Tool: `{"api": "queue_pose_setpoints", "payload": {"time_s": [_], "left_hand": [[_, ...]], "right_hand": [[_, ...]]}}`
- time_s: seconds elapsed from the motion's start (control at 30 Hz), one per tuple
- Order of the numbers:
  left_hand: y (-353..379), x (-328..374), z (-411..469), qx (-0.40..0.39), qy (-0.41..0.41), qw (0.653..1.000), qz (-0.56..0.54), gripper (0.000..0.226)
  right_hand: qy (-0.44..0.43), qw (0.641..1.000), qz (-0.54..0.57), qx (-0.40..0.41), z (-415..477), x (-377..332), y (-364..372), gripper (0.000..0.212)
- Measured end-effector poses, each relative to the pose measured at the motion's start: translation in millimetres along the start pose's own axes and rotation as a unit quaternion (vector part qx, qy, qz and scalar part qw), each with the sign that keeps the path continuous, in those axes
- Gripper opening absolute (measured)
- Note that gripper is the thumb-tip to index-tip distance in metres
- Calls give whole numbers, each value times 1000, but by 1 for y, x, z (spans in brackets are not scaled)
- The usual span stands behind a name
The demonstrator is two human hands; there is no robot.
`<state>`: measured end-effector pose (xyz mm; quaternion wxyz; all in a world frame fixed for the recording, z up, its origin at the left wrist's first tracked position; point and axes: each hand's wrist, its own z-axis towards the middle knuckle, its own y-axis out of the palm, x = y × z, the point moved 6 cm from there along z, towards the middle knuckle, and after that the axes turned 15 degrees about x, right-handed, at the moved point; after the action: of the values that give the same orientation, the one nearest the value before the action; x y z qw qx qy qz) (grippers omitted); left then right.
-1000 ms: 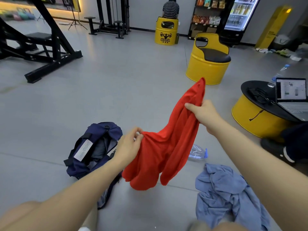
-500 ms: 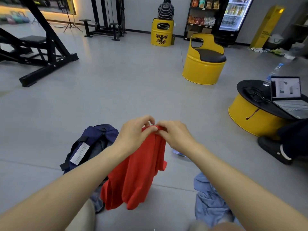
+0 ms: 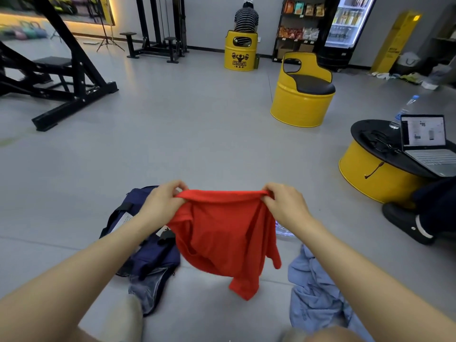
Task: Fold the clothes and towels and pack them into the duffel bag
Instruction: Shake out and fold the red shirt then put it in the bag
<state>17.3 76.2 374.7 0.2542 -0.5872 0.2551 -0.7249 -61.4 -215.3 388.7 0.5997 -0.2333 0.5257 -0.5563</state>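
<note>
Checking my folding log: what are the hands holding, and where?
The red shirt: left hand and right hand each pinch an end of its top edge.

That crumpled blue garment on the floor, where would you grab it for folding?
Probably from above, pinching a raised ridge near the heap's upper edge. The blue garment lies bunched on the floor with no collar or hem plainly showing, so a high fold is easiest. The right hand is nearer, but it now pinches the red shirt.
</note>
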Motion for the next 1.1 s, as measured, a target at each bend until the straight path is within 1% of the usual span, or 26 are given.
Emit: {"api": "queue_pose_setpoints", "payload": {"time_s": [0.03,0.07,0.13,0.17,0.23,0.33,0.4,0.5,0.53,0.6,0.67,0.73,0.77,0.83,0.9,0.93,1.0,1.03,1.1], "left_hand": [[2,13,2,-9,3,1000,-23,7],[5,25,3,-20,2,999,-44,6],[17,49,3,-49,-10,996,-78,9],[23,60,3,-62,-10,994,-90,11],[36,79,1,-82,-22,987,-139,12],[43,94,-1,-106,-59,969,-215,7],[44,91,1,-130,-96,956,-243,9],[45,84,0,-205,-134,928,-282,27],[45,81,0,-215,-145,918,-299,28],[38,78,-2,-203,-161,906,-336,23],[28,73,-6,-171,-169,904,-353,23],[19,62,-12,-144,-161,915,-342,27],[17,56,-18,-133,-150,922,-332,29],[20,40,-35,-118,-118,935,-314,37],[33,22,-55,-135,-82,944,-289,44],[43,11,-64,-152,-60,954,-251,47],[61,-9,-81,-179,-27,974,-138,48],[66,-18,-86,-175,-17,981,-81,45],[63,-27,-88,-123,-8,992,-4,24]], "right_hand": [[5,1000,11,-14,-1,-3,2,18],[-7,999,30,-30,-3,-12,3,25],[-78,993,68,-55,-12,-43,1,40],[-122,988,74,-52,-16,-61,-2,48],[-188,981,51,-6,-23,-90,-11,58],[-231,971,19,64,-30,-108,-20,64],[-245,965,10,89,-32,-109,-20,67],[-239,963,13,120,-28,-104,-21,64],[-233,965,16,122,-26,-104,-20,62],[-222,969,26,107,-22,-105,-15,55],[-216,971,38,98,-22,-109,-10,40],[-191,971,75,121,-20,-109,-14,27],[-176,971,98,129,-18,-109,-17,24],[-172,968,122,137,-15,-111,-21,25],[-173,965,132,144,-14,-115,-25,28],[-171,964,140,148,-13,-117,-27,28],[-157,960,167,161,-12,-118,-34,27],[-142,958,183,170,-10,-117,-39,26],[-100,953,218,184,-5,-109,-50,27]]}}
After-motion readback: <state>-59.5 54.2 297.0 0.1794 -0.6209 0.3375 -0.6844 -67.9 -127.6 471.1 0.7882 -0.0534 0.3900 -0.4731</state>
